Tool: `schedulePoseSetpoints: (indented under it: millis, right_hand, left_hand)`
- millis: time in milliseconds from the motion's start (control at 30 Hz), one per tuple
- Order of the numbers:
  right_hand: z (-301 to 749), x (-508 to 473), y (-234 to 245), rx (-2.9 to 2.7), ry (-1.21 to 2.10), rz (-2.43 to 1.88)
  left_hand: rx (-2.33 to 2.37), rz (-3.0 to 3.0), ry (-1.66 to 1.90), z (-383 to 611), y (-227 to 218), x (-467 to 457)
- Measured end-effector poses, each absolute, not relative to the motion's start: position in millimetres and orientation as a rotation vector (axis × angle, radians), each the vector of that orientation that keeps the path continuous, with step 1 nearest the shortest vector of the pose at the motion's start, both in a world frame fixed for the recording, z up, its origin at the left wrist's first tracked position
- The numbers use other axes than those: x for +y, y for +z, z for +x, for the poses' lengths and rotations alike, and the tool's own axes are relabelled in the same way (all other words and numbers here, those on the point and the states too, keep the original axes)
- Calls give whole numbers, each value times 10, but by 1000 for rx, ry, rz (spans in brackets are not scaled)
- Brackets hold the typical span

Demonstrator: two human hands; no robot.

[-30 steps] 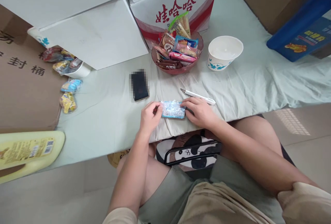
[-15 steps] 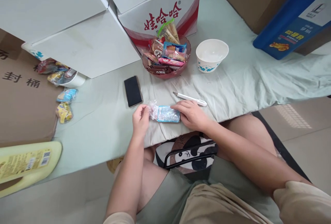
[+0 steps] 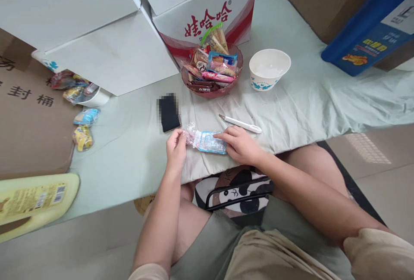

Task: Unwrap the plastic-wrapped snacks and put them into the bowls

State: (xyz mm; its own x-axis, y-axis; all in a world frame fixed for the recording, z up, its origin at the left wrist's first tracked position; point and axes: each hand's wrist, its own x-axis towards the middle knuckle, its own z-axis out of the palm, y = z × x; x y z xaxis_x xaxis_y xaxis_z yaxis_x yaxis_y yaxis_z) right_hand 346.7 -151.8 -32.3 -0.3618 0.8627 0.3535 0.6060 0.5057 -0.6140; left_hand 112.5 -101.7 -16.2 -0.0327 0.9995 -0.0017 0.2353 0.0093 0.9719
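Observation:
A small blue packet [image 3: 211, 142] in crinkled clear plastic wrap [image 3: 191, 135] lies on the pale green cloth near the table's front edge. My left hand [image 3: 176, 150] pinches the loose left end of the wrap, fingers closed. My right hand [image 3: 241, 144] rests on the packet's right end, fingers pressing it down. A white utility knife [image 3: 241, 122] lies just behind my right hand. A black phone [image 3: 169, 112] lies just behind my left hand.
A red bowl of snack packets [image 3: 211, 71] and a white paper bowl [image 3: 269, 69] stand farther back. White cartons [image 3: 207, 8], a brown box [image 3: 29, 112], a blue box [image 3: 368, 34], loose snacks [image 3: 82, 127] and a yellow bottle [image 3: 35, 202] surround the table.
My left hand has pulled the wrap's end out to the left, off the packet. My right hand stays on the packet's right end. The view has shifted slightly.

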Motion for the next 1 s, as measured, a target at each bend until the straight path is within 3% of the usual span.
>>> schedulePoseSetpoints:
  millis: [733, 1000]
  right_hand:
    - [3481, -1549, -210, -1849, 550, -1070]
    - [3601, -1536, -138, -1774, 535, -1226]
  left_hand:
    - [1367, 1361, 1059, 1129, -114, -1050]
    - [1488, 1339, 1135, 1086, -82, -1042]
